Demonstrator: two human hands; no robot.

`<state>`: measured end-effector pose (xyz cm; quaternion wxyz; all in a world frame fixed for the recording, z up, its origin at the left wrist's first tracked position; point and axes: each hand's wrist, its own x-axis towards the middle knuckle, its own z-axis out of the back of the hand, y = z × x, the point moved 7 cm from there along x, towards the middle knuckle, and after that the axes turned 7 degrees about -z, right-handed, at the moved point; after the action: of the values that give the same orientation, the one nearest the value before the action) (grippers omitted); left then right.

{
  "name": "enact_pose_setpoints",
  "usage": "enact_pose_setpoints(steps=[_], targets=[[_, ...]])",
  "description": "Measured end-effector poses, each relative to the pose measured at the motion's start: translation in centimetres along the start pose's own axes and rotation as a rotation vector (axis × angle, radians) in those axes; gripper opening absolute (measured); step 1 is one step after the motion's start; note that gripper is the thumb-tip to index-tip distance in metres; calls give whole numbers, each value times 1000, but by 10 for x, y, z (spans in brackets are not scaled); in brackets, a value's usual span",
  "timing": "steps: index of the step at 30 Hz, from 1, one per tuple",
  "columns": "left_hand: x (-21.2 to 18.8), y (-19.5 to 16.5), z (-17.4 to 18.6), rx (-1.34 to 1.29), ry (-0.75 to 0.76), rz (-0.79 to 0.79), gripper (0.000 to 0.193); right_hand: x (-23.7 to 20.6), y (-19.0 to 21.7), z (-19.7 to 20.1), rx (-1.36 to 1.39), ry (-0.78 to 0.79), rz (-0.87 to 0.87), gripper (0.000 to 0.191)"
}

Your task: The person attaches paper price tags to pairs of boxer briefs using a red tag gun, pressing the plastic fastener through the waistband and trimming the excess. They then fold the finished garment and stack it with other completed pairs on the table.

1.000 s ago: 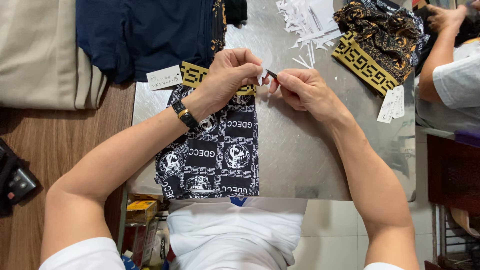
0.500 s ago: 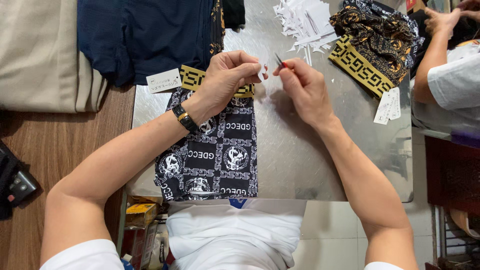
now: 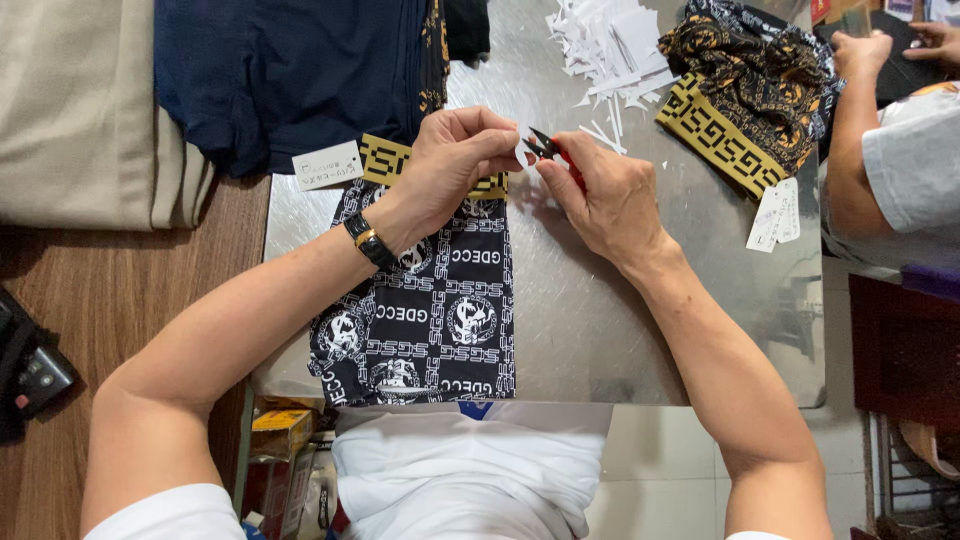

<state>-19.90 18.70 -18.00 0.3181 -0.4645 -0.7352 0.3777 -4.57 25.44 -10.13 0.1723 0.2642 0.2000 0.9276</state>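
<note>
1. Your left hand [image 3: 450, 165] sits at the waistband end of the black-and-white patterned shorts [image 3: 430, 310]. Its fingers [image 3: 490, 135] are pressed together, pinching a small white tag [image 3: 522, 150] lifted just above the gold waistband [image 3: 385, 160].
2. Your right hand [image 3: 610, 200] holds small thread snips [image 3: 548, 148] with a red handle. The fingers are curled around the handle, and the dark blades point at the pinched tag, touching or just beside it; you cannot tell which.
3. The shorts lie flat on the steel table [image 3: 620, 330], waistband away from you, leg hems at the near edge by your white shirt.
4. A black-and-gold wristband [image 3: 368, 240] is on your left wrist.
5. A white hang tag [image 3: 327, 165] lies just beside the waistband, on its left.
6. A pile of white paper scraps [image 3: 610, 50] lies at the far side of the table.
7. A black-and-gold patterned garment [image 3: 740, 80] with white tags [image 3: 773, 215] lies to the right of the scraps.
8. Folded navy cloth [image 3: 290, 70] and beige cloth [image 3: 85, 110] lie on the left.
9. Another person's arm [image 3: 850, 150] reaches in at the right edge.
</note>
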Motion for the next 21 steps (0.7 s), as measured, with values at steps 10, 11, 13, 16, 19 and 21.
enact_pose_setpoints(steps=[10,11,13,16,19,21], targets=[[0,-1,-2,-71,42,-11,8,1,6,-1,17,9,40,22],[0,-1,-1,-61,33,-7,8,0,5,-1,8,10,35,22],[0,0,0,-39,17,2,8,-1,2,-3,-11,11,25,22],[0,-1,-3,-49,45,-3,7,-2,4,-1,-18,-34,94,23],[0,-1,-4,-93,33,-22,6,0,-16,-2,339,22,-150,31],[0,-1,-2,-28,15,-32,5,-2,-32,-17,792,198,-435,35]])
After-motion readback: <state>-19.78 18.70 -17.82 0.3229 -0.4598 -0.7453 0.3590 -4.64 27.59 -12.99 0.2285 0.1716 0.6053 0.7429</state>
